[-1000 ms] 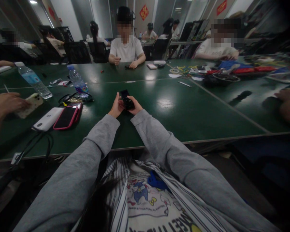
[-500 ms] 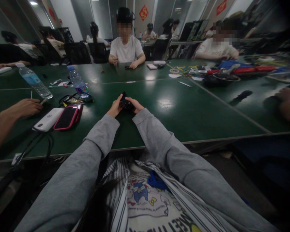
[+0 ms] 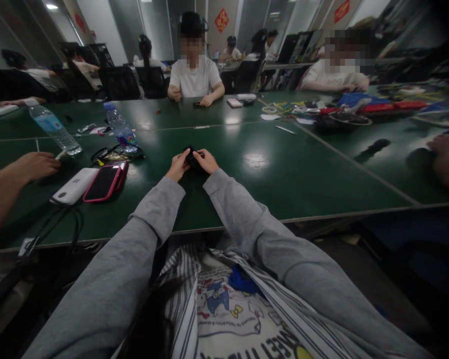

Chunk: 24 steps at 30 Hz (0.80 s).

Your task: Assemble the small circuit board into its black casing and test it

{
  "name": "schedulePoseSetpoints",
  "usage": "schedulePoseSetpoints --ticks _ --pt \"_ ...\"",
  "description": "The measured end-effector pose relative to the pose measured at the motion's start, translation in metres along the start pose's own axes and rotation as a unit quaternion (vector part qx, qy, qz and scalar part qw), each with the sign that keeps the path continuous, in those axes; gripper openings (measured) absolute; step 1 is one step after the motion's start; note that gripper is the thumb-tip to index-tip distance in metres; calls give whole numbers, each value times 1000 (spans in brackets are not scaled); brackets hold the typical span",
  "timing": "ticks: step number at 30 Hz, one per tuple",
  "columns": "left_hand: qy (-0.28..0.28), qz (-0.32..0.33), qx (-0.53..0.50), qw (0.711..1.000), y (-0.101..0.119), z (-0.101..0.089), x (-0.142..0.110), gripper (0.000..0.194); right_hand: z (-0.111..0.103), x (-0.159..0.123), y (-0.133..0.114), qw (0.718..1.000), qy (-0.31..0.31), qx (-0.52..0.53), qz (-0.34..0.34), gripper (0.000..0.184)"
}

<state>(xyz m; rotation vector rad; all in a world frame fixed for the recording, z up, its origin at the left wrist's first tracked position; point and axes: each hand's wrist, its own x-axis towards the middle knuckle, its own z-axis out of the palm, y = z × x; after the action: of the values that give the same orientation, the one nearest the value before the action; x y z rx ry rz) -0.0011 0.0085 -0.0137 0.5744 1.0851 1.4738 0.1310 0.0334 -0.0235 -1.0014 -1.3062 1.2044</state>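
Observation:
A small, dark, boxy object (image 3: 193, 158) is held between my two hands, just above or on the green table (image 3: 269, 184); its exact kind is too dark to make out. My left hand (image 3: 178, 166) is closed around its left side, thumb on top. From the right, my right hand (image 3: 207, 161) grips the same object, with its thumb lying over the upper face. The fingers under the object are hidden.
Left of my hands lie a pink-edged phone (image 3: 103, 183), a white power bank (image 3: 75, 186), black cables (image 3: 115, 152) and two water bottles (image 3: 54, 125) (image 3: 120, 127). A neighbour's hand (image 3: 33, 166) rests at the left. Tangled coloured items (image 3: 359, 107) lie back right.
My right hand has shifted slightly left, and the dark object has turned a little between my hands. The neighbour's hand at the left has moved slightly left.

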Motion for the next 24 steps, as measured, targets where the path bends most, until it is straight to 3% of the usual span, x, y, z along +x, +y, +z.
schedulePoseSetpoints --ticks 5,8,11,17,24 --pt "43 29 -28 998 -4 -2 5 22 6 -15 -2 986 -44 -116 -109 39" --pt "59 41 -30 997 -4 -1 6 20 7 -18 -1 960 -87 -235 -128 56" --pt "52 18 -11 998 -1 1 3 27 2 -15 0 928 -69 -343 -127 61" --pt "-9 -38 86 996 8 1 -6 39 -17 -2 -3 881 -48 -457 -114 61" --pt "-81 -32 281 956 19 -16 -3 49 -23 0 -2 885 -88 -444 -106 62"
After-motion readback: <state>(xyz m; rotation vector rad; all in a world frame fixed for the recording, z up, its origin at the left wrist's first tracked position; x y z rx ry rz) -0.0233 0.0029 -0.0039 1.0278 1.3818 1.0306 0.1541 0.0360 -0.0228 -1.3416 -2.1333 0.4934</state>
